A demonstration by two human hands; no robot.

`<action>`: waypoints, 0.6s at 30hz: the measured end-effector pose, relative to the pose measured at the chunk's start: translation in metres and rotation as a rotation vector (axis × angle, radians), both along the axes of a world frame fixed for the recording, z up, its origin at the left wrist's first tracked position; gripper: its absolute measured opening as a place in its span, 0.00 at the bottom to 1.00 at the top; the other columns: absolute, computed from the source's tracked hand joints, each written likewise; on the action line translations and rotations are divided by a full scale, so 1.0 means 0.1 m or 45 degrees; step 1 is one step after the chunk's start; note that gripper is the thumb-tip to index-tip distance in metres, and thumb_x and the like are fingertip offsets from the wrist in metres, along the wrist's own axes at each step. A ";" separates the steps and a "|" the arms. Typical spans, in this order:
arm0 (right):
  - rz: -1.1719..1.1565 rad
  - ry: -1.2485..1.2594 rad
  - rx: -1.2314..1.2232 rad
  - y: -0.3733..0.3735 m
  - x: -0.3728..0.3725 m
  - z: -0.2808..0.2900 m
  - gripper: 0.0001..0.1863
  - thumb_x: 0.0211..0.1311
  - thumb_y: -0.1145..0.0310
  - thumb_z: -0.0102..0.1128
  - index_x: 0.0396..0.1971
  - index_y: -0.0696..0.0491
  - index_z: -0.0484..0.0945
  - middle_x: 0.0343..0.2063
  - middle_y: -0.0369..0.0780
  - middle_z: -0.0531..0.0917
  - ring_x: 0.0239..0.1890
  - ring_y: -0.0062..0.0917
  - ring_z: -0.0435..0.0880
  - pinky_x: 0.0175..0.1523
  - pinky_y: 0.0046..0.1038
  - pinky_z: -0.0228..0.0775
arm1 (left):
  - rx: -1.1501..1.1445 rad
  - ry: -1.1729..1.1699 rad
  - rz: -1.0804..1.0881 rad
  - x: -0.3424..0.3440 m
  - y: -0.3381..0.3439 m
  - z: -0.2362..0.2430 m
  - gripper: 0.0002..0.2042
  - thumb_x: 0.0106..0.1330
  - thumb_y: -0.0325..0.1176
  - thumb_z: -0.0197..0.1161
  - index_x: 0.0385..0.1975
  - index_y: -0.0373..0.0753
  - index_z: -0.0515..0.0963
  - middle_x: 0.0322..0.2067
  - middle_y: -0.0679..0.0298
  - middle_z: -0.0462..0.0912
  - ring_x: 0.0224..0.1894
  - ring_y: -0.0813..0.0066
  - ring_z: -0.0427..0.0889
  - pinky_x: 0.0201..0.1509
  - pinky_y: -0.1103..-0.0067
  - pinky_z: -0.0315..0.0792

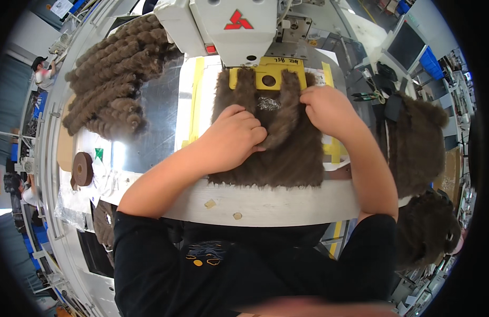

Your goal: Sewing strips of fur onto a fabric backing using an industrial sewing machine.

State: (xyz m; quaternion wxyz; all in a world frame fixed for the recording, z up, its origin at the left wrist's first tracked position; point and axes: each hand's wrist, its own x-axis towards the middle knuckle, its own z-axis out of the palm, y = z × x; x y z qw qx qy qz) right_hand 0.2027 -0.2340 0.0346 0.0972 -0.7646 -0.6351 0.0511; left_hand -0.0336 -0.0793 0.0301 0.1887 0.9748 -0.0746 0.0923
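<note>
A brown fur panel (278, 169) lies flat under the sewing machine head (231, 31). On it a fur strap (284, 124) curves down in a loop, its two upper ends reaching beneath a yellow clamp plate (268, 68) with a round hole. My left hand (234, 134) is closed, its fingers curled on the bottom of the loop. At the panel's right edge, just below the plate's corner, my right hand (329, 108) is closed with thumb and fingertips pinched on the fur. A silvery patch (268, 103) shows on the panel inside the loop.
Left of the machine lies a pile of twisted fur strips (117, 74), with a brown tape roll (82, 169) nearer me. Stacked fur pieces (416, 148) stand to the right, near thread snips (366, 96) and a monitor (406, 45). Co-workers sit at far left.
</note>
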 end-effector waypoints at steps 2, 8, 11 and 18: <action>-0.069 0.049 0.090 -0.21 -0.05 -0.09 0.14 0.58 0.75 0.55 0.41 0.57 0.86 0.45 0.47 0.87 0.43 0.44 0.85 0.50 0.40 0.78 | 0.038 -0.002 -0.022 0.11 -0.04 -0.05 0.08 0.59 0.31 0.70 0.34 0.41 0.78 0.33 0.62 0.80 0.46 0.61 0.79 0.66 0.64 0.64; -0.842 1.083 0.335 -0.74 -0.27 -0.18 0.26 0.64 0.73 0.61 0.62 0.63 0.74 0.58 0.48 0.82 0.50 0.29 0.86 0.55 0.29 0.77 | 0.000 -0.092 -0.070 0.09 -0.12 -0.03 0.06 0.59 0.29 0.68 0.34 0.42 0.79 0.28 0.64 0.77 0.38 0.60 0.78 0.63 0.63 0.67; -0.871 1.687 0.593 -0.86 -0.44 -0.16 0.28 0.67 0.70 0.64 0.64 0.65 0.71 0.58 0.47 0.80 0.39 0.25 0.85 0.46 0.29 0.79 | -0.085 -0.221 -0.108 -0.20 -0.28 0.04 0.05 0.59 0.29 0.65 0.35 0.42 0.79 0.26 0.65 0.75 0.36 0.61 0.77 0.59 0.63 0.68; -0.944 2.120 0.089 -0.79 -0.77 0.02 0.24 0.67 0.66 0.67 0.59 0.61 0.75 0.43 0.39 0.84 0.33 0.20 0.82 0.30 0.24 0.73 | -0.025 -0.352 -0.387 -0.82 -0.41 0.02 0.11 0.60 0.37 0.61 0.41 0.43 0.81 0.28 0.67 0.72 0.38 0.66 0.76 0.60 0.64 0.69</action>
